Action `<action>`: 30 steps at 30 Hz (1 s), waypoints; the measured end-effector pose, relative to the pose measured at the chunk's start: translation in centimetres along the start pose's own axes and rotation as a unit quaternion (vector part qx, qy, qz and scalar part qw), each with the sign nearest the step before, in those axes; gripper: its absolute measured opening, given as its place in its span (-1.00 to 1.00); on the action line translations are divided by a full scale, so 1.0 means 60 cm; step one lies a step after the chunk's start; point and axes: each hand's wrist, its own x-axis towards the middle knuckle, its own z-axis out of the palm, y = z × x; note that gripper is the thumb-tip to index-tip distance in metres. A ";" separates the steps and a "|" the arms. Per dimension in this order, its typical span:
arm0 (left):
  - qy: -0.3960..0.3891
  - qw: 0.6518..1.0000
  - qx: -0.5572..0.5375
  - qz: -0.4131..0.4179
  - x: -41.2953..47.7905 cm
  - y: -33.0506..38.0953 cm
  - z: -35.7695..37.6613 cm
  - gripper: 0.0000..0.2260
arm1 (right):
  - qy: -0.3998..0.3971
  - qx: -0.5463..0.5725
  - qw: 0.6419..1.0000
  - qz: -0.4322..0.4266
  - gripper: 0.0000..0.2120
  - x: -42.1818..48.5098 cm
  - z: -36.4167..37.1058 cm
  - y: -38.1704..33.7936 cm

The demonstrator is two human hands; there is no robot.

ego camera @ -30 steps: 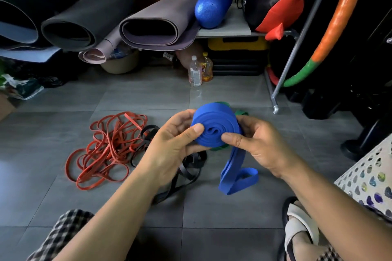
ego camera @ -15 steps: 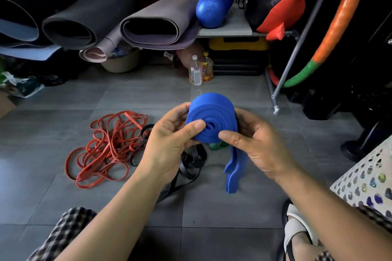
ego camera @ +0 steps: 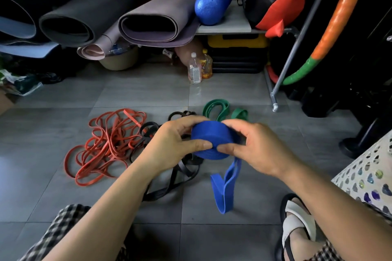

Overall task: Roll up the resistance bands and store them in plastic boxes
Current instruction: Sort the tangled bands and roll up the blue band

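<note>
**Q:** Report the state of the wide blue rubber resistance band.

**A:** It is mostly wound into a flat coil and held in the air above the grey tiled floor. One short doubled tail hangs below the coil, not yet wound in.

**Q:** Hand status?

**A:** The left hand and the right hand both grip the coil. The fingers curl over its top edge, and the thumbs pinch its near face, almost meeting.

**Q:** Storage?

**A:** No stored band is visible. A white perforated plastic container stands at the near right. Its inside is out of view, and I cannot tell whether it is the intended box.

**Q:** Work outstanding?

**A:** Three groups lie unrolled on the floor beyond the hands:
1. A tangle of thin black rubber bands, nearest.
2. A larger heap of thin red rubber bands, to the left.
3. A loose green rubber band, farthest out.

Estimate: one coil is near completion, and the bulk of the task is left.
</note>
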 end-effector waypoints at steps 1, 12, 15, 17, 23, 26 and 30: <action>0.013 1.000 -0.007 0.004 -0.001 0.001 0.003 -0.62 | -0.006 0.027 1.000 0.001 -0.68 0.000 0.000 -0.003; 0.081 0.942 -0.323 0.041 -0.001 0.030 0.015 -0.71 | 0.058 0.359 0.931 -0.011 -0.69 0.009 -0.005 -0.014; 0.084 0.918 -0.387 0.031 -0.002 0.026 0.029 -0.69 | 0.077 0.407 0.910 -0.016 -0.71 0.009 0.010 -0.018; 0.090 0.910 -0.406 0.006 -0.004 0.016 0.036 -0.67 | 0.072 0.417 0.906 -0.004 -0.71 0.010 0.018 -0.015; 0.044 0.979 -0.185 -0.074 -0.003 0.004 -0.004 -0.63 | 0.025 0.304 0.952 0.027 -0.71 0.007 0.000 0.008; 0.018 0.998 0.041 -0.035 -0.003 0.003 -0.016 -0.51 | 0.001 0.122 0.992 0.018 -0.58 0.002 0.003 0.012; 0.036 0.999 0.015 -0.008 -0.006 0.004 -0.006 -0.63 | -0.007 0.166 0.986 0.012 -0.63 0.004 0.005 0.007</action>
